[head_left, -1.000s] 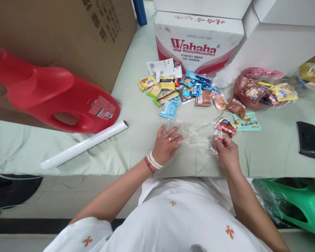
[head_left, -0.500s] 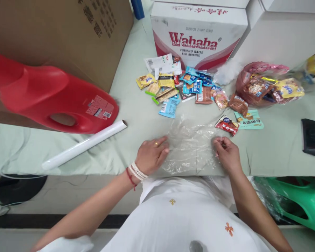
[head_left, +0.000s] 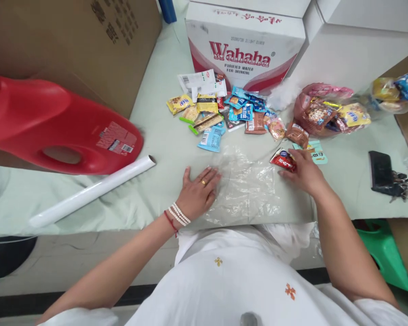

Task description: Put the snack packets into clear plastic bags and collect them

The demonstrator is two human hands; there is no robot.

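A clear plastic bag [head_left: 246, 190] lies flat and crinkled on the cloth-covered table in front of me. My left hand [head_left: 199, 190] rests palm down at the bag's left edge, fingers stretched out and apart. To the bag's upper right, my right hand [head_left: 302, 170] has its thumb and fingers around the right end of a small red snack packet [head_left: 281, 159], which still lies on the table. Partly hidden behind those fingers is a mint-green snack packet [head_left: 318, 153]. Just beyond sits a brown-wrapped snack [head_left: 297, 133].
Several wrapped snacks [head_left: 209, 104] lie piled before a Wahaha water carton [head_left: 246, 50]. A pink bag of snacks [head_left: 321, 115] stands right of them. At left are a red jug [head_left: 78, 127], a white roll [head_left: 95, 190] and a cardboard box [head_left: 88, 54]. A phone [head_left: 381, 170] lies beside keys [head_left: 403, 185].
My right hand has left the bag's right edge and moved up to the red snack packet. My left hand has flattened, its fingers spreading at the bag's left edge. The view has shifted slightly.
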